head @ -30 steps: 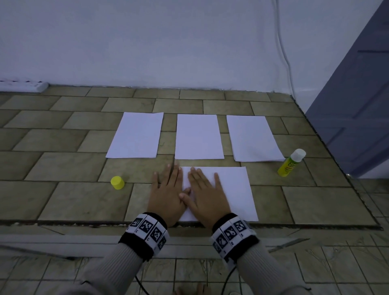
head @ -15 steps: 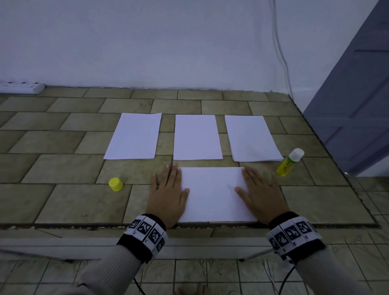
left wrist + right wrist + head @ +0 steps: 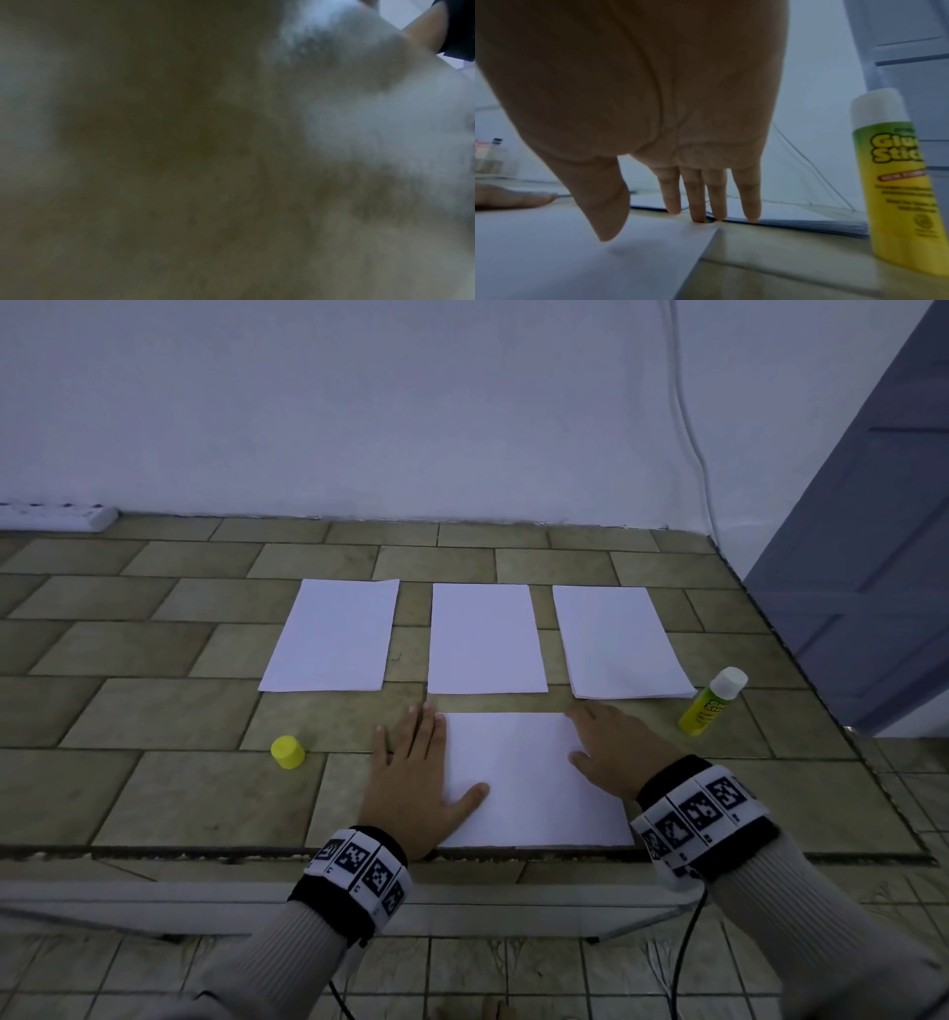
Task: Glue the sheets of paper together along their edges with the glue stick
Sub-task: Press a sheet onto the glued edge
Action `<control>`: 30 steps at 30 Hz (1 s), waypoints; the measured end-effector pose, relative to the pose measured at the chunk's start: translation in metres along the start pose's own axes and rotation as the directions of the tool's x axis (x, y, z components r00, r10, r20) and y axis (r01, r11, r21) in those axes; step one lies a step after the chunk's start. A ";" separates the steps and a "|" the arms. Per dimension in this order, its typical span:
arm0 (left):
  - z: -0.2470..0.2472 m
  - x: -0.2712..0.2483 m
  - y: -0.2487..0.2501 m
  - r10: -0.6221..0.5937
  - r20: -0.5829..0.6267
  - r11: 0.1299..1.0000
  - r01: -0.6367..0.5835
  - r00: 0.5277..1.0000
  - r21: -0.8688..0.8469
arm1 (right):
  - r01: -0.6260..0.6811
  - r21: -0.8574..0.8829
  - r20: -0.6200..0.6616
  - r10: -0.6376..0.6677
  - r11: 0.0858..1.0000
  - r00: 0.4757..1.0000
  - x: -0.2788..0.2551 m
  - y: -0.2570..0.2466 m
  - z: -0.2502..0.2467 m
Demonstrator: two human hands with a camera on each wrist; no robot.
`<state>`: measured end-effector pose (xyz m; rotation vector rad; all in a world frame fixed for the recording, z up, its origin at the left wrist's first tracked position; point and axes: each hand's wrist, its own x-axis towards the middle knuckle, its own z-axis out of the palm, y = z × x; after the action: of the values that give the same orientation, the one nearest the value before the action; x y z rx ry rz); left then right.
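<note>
Both hands lie flat, fingers straight, gripping nothing: left hand (image 3: 418, 778) and right hand (image 3: 613, 752) press the smooth white rectangular paper sheet (image 3: 529, 783). A cylindrical yellow plastic glue stick (image 3: 711, 703) stands beside it on the tiled surface (image 3: 154, 793).

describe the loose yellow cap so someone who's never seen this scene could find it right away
On the tan tiled surface, look left of the left hand, which lies flat at the nearest sheet's left edge. The yellow cap stands alone there, short and round, unlike the taller glue stick far right.
</note>
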<state>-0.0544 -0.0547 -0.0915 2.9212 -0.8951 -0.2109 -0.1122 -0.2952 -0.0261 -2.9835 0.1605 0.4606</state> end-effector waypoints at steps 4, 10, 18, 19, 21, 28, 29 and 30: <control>-0.003 -0.001 0.002 0.003 -0.004 1.000 -0.003 1.000 -0.003 | -0.006 -0.073 0.021 0.008 0.997 1.000 0.004 0.001 -0.010; -0.003 -0.002 0.002 0.012 -0.006 1.000 -0.012 1.000 0.019 | 0.006 0.192 -0.004 -0.005 0.981 1.000 0.013 0.009 -0.030; -0.001 -0.001 -0.001 0.020 -0.035 1.000 -0.021 0.999 -0.021 | 0.124 0.184 -0.010 -0.125 0.975 0.992 0.006 0.024 -0.062; 0.000 -0.001 0.000 0.013 -0.044 0.999 -0.014 0.999 -0.028 | 0.131 0.184 -0.041 -0.126 0.974 0.991 0.004 0.025 -0.069; -0.001 -0.001 0.000 -0.003 -0.078 0.998 -0.002 0.997 -0.064 | 0.130 0.188 -0.115 -0.109 0.974 0.987 -0.002 0.029 -0.085; 0.001 -0.003 0.001 -0.024 -0.099 0.992 0.011 0.995 -0.126 | 0.120 0.537 -0.360 0.099 0.835 0.928 0.004 0.048 -0.116; 0.001 -0.003 0.001 -0.020 -0.101 0.992 0.007 0.995 -0.128 | 0.124 0.605 -0.372 0.142 0.786 0.917 0.011 0.045 -0.113; 0.002 -0.003 0.000 -0.017 -0.099 0.992 0.004 0.995 -0.125 | 0.125 0.675 -0.370 0.187 0.727 0.910 0.020 0.041 -0.106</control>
<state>-0.0571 -0.0534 -0.0930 2.7945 -0.8211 -0.1150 -0.0672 -0.3514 0.0645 -2.2749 0.3369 -0.2257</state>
